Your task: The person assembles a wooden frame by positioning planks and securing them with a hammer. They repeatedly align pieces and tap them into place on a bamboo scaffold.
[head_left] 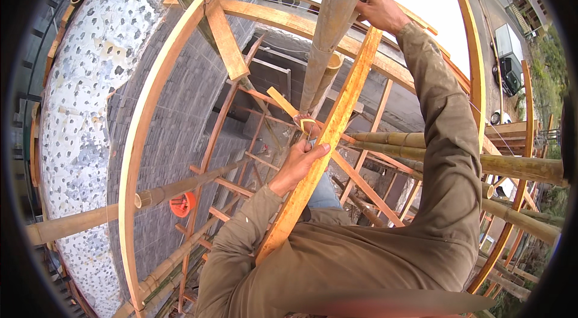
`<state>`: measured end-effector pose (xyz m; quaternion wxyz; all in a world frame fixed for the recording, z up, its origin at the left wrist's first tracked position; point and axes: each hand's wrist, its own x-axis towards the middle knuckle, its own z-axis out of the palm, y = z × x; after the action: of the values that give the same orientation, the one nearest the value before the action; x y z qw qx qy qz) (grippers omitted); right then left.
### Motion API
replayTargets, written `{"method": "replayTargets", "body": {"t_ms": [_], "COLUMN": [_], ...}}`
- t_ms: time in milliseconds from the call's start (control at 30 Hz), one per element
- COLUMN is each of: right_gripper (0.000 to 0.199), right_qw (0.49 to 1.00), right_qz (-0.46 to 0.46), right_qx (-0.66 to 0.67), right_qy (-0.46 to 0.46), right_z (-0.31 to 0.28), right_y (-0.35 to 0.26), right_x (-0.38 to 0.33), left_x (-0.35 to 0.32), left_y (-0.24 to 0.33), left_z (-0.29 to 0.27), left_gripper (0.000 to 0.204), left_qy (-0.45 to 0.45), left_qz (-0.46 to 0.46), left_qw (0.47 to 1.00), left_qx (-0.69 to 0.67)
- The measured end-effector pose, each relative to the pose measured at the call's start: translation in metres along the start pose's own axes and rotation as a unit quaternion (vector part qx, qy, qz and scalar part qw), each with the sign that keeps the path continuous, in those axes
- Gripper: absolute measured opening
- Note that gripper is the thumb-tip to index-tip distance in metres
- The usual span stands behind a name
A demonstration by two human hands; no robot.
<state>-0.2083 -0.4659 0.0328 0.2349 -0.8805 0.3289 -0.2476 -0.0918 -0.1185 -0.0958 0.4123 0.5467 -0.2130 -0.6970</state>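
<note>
A long orange-brown wooden slat (pixel 337 119) runs diagonally from my chest up to the right. My left hand (pixel 299 161) grips it at mid-length, fingers wrapped round its edge, beside a small yellow loop (pixel 307 122). My right hand (pixel 378 8) is raised high and closed on the slat's upper end, right next to a thick upright bamboo pole (pixel 331 23). Both arms wear olive-brown sleeves.
A curved wooden arch (pixel 153 95) and crossing slats form a frame around me. Horizontal bamboo poles (pixel 518 164) jut out at right and lower left. A speckled white curved wall (pixel 84 77) lies left, far below. An orange object (pixel 182 203) sits beneath. A parked vehicle (pixel 509 56) is upper right.
</note>
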Motion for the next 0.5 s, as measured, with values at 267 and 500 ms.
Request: {"method": "replayTargets", "body": {"t_ms": [267, 500], "right_gripper": [0.044, 0.042], "right_qw": [0.993, 0.998], "right_qz": [0.090, 0.045], "right_qx": [0.015, -0.001], "right_qy": [-0.074, -0.039], "right_z": [0.007, 0.009], "right_y": [0.025, 0.020], "right_x": [-0.005, -0.007], "left_x": [-0.001, 0.001], "left_y": [0.002, 0.002], "left_z": [-0.001, -0.001], "left_gripper": [0.045, 0.044], "left_qy": [-0.009, -0.001], "left_qz": [0.026, -0.006], "left_qw": [0.999, 1.000], "left_qx": [-0.018, -0.005]}}
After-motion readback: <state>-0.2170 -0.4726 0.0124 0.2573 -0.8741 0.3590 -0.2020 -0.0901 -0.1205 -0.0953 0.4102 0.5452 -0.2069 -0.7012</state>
